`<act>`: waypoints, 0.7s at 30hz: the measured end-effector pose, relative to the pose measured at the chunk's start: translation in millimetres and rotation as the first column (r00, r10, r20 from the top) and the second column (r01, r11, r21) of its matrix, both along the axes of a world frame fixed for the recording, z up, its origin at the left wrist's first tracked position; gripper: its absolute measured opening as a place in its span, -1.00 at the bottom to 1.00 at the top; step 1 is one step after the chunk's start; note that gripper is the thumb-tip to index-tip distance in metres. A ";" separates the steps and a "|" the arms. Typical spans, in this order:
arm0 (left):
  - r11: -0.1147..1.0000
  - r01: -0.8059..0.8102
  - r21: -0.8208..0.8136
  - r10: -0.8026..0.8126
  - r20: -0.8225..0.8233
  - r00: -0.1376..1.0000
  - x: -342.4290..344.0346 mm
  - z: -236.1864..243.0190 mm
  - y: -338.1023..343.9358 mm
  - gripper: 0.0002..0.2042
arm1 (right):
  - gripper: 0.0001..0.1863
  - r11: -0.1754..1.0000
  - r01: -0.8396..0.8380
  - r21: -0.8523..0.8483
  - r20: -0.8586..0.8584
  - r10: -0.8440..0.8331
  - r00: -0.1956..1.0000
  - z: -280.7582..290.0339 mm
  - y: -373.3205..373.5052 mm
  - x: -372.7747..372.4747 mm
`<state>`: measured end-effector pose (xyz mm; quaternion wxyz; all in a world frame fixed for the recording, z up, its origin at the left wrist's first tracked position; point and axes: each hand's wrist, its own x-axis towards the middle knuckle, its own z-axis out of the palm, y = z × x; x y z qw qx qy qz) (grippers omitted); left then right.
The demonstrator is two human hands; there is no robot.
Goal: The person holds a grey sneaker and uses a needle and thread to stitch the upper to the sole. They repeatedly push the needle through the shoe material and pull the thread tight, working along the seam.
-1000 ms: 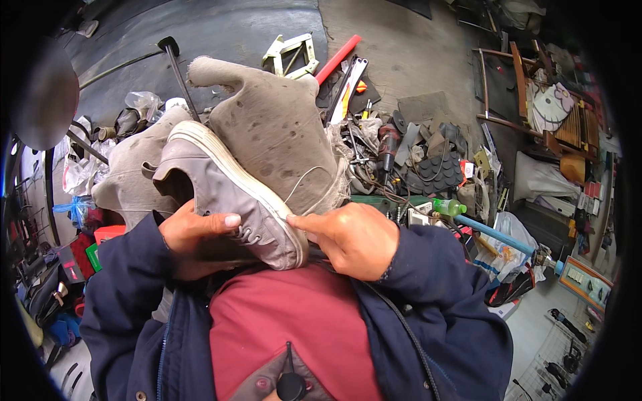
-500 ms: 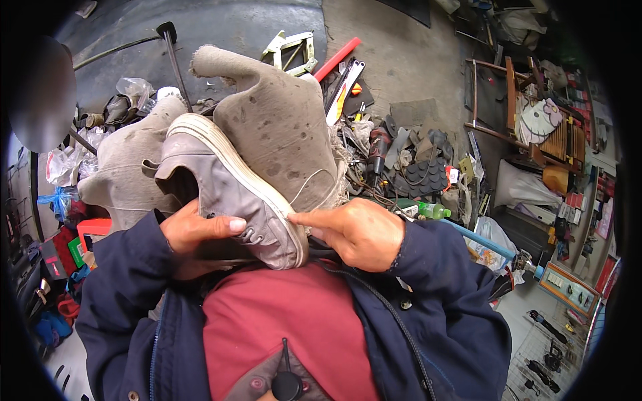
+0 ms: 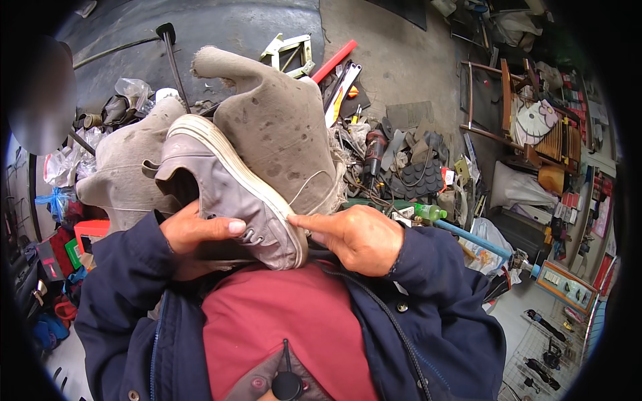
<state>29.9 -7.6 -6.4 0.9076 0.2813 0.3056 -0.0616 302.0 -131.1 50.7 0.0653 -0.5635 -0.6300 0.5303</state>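
A worn grey lace-up shoe (image 3: 224, 184) with an off-white rubber sole lies tilted on its side across my lap, toe toward me. My left hand (image 3: 200, 234) grips it by the opening, thumb over the upper near the eyelets and the other fingers hidden inside or beneath. At the sole's edge near the toe, my right hand (image 3: 354, 234) rests its outstretched index fingertip, with the other fingers curled in. A thin pale thread (image 3: 309, 179) loops up beside that fingertip. Whether the curled fingers hold it is hidden. Under the shoe lies a stained grey cloth (image 3: 274, 127) with frayed edges.
Beyond the cloth is a heap of scraps and tools, with a red-and-black power tool (image 3: 376, 150). A red bar (image 3: 334, 61) and a pale metal jack (image 3: 289, 53) lie farther off. A green bottle (image 3: 429, 212) and a blue tube (image 3: 471, 237) are at my right.
The surroundings on the right have shifted slightly leftward in the view. Both hands and the shoe keep almost the same position.
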 end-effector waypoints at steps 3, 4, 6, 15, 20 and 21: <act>1.000 0.014 -0.016 -0.014 0.032 0.999 2.1 4.3 2.6 -0.19 | -0.47 0.999 -0.040 -0.008 0.057 0.040 0.998 5.4 5.6 -2.2; 0.999 0.024 -0.024 -0.023 0.044 0.999 2.7 6.2 3.9 -0.19 | -0.48 0.998 -0.061 -0.030 0.096 0.063 0.993 7.1 8.3 -3.0; 0.999 0.032 -0.040 -0.030 0.050 0.998 3.6 10.7 5.0 -0.19 | -0.52 0.997 -0.073 -0.010 0.106 0.074 0.992 8.5 15.2 -4.5; 0.993 -0.028 -0.112 0.034 0.055 0.998 -5.9 2.9 1.5 -0.31 | -0.67 0.999 0.005 -0.033 -0.028 -0.005 1.000 -5.4 33.7 -5.6; 0.999 -0.049 -0.003 0.049 0.102 0.994 -10.0 -15.9 1.3 -0.46 | -0.68 0.998 0.035 0.052 0.000 -0.036 0.999 -10.3 27.2 -7.7; 0.998 -0.064 -0.002 0.064 0.117 0.991 -10.5 -18.2 1.6 -0.47 | -0.69 0.996 0.035 0.081 0.022 -0.037 0.999 -10.2 25.5 -8.6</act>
